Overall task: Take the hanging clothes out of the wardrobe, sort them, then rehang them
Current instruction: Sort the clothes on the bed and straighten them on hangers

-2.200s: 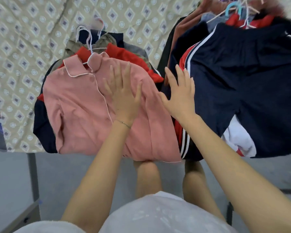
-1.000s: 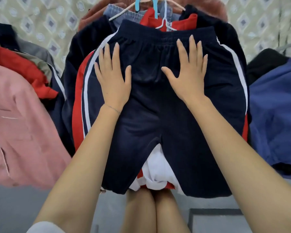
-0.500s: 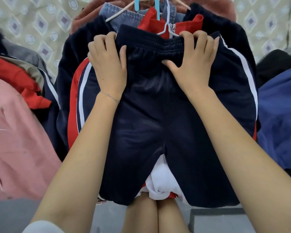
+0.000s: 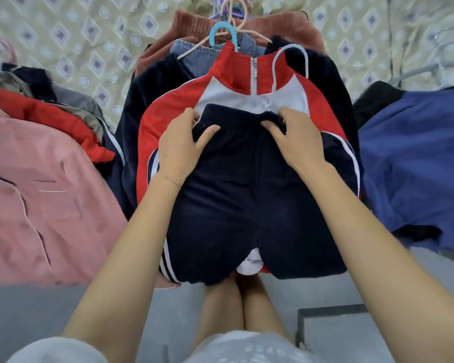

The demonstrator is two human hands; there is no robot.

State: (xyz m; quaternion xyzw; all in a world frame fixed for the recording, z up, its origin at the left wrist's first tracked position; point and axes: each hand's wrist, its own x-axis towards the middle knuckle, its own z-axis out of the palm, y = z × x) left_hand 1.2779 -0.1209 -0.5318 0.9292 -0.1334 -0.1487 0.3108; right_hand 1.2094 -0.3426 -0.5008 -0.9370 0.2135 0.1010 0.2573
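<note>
The left hand [image 4: 181, 148] grips the left end of the waistband of a pair of navy-blue velvety shorts [image 4: 247, 205], its fingers curled over the top edge and its thumb spread across the front. The right hand [image 4: 296, 142] pinches the right end of the same waistband, fingers folded over the bunched cloth. A thin chain bracelet [image 4: 172, 180] circles the left wrist.

The shorts hang between the 2 forearms, lying against the front of a red-and-white zip track jacket [image 4: 236, 85]. A pale wire hanger hook [image 4: 290, 61] lies over the jacket's collar, and a blue plastic hanger hook [image 4: 222, 32] shows above it. Behind the jacket sit a denim garment [image 4: 192, 51] and a rust-brown fuzzy sweater [image 4: 286, 30].

To the left lies a pink piped-edge shirt [image 4: 37, 192]; to the right, a blue cotton garment [image 4: 417, 166]. A diamond-patterned beige cloth [image 4: 89, 35] fills the background, over a grey floor [image 4: 24, 310].
</note>
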